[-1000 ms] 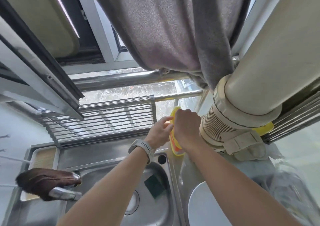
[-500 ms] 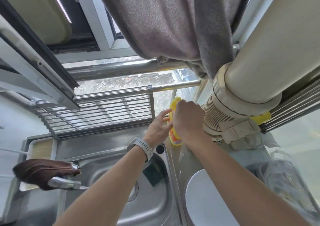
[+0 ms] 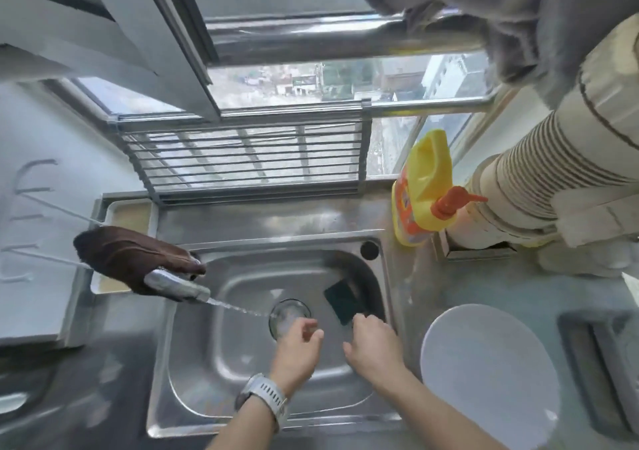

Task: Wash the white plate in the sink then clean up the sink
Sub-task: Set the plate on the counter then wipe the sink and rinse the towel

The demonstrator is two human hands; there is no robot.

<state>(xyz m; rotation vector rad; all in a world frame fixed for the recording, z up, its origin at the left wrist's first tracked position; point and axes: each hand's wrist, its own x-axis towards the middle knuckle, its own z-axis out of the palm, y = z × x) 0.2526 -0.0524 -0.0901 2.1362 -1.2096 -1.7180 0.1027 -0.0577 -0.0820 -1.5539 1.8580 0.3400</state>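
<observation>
The white plate (image 3: pixel 484 377) lies on the steel counter to the right of the sink (image 3: pixel 193 353). A dark green sponge (image 3: pixel 341 300) leans against the basin's right wall. My right hand (image 3: pixel 375 346) is down in the basin, its fingertips at the sponge's near end and its thumb held apart from them. My left hand (image 3: pixel 298 346), with a watch on the wrist, hovers beside the drain (image 3: pixel 288 315) with loosely curled fingers, holding nothing. Water runs from the faucet (image 3: pixel 178 287) toward the drain.
A brown cloth (image 3: pixel 128 256) is draped over the faucet. A yellow detergent bottle (image 3: pixel 423 187) with an orange cap stands at the back right, beside a ribbed duct (image 3: pixel 539 173). A wire rack (image 3: pixel 242 159) leans at the window, and a grey towel (image 3: pixel 501 17) hangs overhead.
Both hands left the yellow bottle at the back right and came down into the basin. The view tilted down, and water now runs from the faucet.
</observation>
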